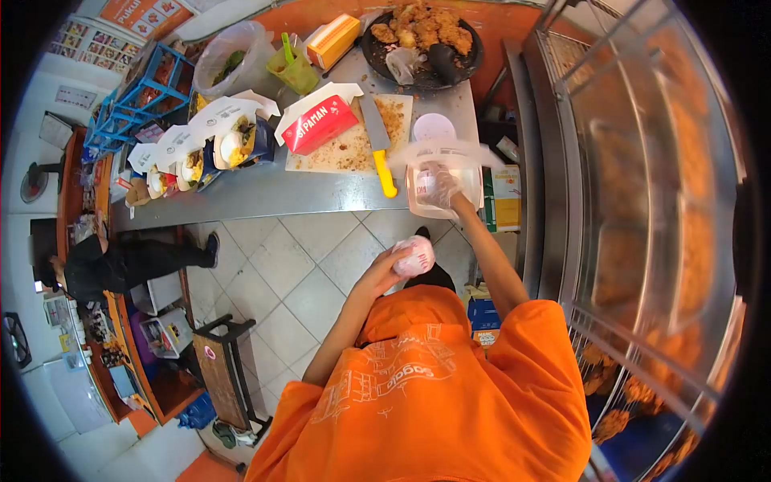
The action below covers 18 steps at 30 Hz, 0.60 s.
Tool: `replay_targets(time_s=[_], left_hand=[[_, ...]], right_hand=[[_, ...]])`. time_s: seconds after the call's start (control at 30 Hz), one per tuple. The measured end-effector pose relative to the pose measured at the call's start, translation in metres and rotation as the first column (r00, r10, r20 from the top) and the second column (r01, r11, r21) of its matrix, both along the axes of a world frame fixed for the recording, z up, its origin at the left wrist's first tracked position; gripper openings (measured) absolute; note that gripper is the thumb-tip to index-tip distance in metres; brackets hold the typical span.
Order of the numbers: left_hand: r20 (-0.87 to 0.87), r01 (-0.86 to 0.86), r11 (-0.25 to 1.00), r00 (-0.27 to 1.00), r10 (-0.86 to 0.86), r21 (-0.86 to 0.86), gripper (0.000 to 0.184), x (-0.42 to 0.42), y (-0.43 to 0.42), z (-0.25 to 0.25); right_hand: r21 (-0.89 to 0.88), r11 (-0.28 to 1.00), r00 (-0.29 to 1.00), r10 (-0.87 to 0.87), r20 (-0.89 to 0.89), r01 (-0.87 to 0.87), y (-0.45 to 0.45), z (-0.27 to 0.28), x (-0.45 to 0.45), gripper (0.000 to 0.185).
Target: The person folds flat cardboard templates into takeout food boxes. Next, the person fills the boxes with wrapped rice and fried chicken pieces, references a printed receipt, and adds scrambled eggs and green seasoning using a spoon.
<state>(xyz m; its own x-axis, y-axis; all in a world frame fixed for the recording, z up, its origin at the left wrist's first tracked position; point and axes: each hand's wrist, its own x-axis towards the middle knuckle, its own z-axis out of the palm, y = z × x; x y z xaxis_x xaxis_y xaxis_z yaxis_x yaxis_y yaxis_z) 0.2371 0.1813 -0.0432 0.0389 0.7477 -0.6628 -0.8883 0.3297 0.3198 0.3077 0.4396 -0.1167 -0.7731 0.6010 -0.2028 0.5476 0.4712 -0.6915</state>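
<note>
My left hand (385,269) is closed around a round paper-wrapped packet (416,255) with red print, held in front of the orange shirt. My right hand (446,188) reaches into a clear plastic tub (434,212) at the table's front edge. Beside its fingers in the tub lies another wrapped packet (422,183) with red print. The tub's translucent lid and walls blur those fingers, so their grip is unclear. Left of the tub, a knife (374,120) with a yellow handle lies partly on a crumb-covered cutting board (392,120).
A red open food box (321,127) and several filled boxes (238,145) line the steel table (281,193). Fried chicken fills a black bowl (462,68) at the back. A glass-fronted food cabinet (642,201) stands on my right. Another person (120,261) is at the far left.
</note>
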Motion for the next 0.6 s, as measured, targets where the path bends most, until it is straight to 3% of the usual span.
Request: replay_targets(time_s=[0.03,0.1,0.17,0.37,0.4,0.43,0.47,0.5,0.53,0.57,0.6], left_hand=[[-0.056,0.018,0.999,0.998,-0.020,-0.043,0.053,-0.002,0.017,-0.004],[-0.036,0.013,1.000,0.999,-0.014,-0.026,0.054,-0.009,0.036,-0.008],[-0.043,-0.041,0.997,0.998,0.044,0.066,0.054,-0.022,0.052,0.004],[-0.125,-0.275,0.961,0.952,0.278,0.037,0.049,-0.069,0.071,0.027],[-0.232,-0.296,0.952,0.924,0.305,0.075,0.047,-0.077,0.073,0.032],[-0.336,-0.308,0.944,0.883,0.329,0.113,0.045,-0.086,0.075,0.038],[-0.504,-0.264,0.956,0.813,0.292,0.128,0.040,-0.094,0.078,0.044],[-0.504,-0.270,0.954,0.811,0.297,0.129,0.040,-0.104,0.081,0.050],[-0.666,-0.107,0.981,0.722,0.188,0.161,0.041,-0.114,0.084,0.055],[-0.804,0.063,0.985,0.588,0.092,0.159,0.041,-0.124,0.087,0.060],[-0.910,0.115,0.984,0.407,0.080,0.139,0.040,-0.135,0.092,0.073]], right_hand=[[-0.016,1.000,1.000,0.019,0.017,-0.019,0.001,-0.013,-0.005,0.082],[0.159,0.965,0.973,-0.186,-0.135,0.207,-0.004,-0.032,-0.014,0.089],[0.149,0.979,0.990,-0.133,-0.038,0.137,0.000,0.000,-0.019,0.095],[0.404,0.899,0.925,-0.285,0.251,0.168,-0.011,0.077,-0.033,0.081],[0.092,0.925,0.927,-0.374,0.035,0.369,-0.021,0.095,-0.035,0.074],[-0.265,0.845,0.850,-0.509,-0.135,0.464,-0.030,0.110,-0.039,0.066],[-0.266,0.851,0.856,-0.499,-0.136,0.454,-0.041,0.123,-0.047,0.066],[-0.704,0.667,0.792,-0.556,-0.251,0.245,-0.053,0.135,-0.057,0.060],[-0.936,0.342,0.696,-0.652,-0.301,-0.083,-0.061,0.140,-0.066,0.054],[-0.935,0.345,0.695,-0.653,-0.300,-0.080,-0.064,0.141,-0.076,0.054],[-0.956,0.267,0.669,-0.690,-0.277,-0.120,-0.065,0.142,-0.086,0.050]])
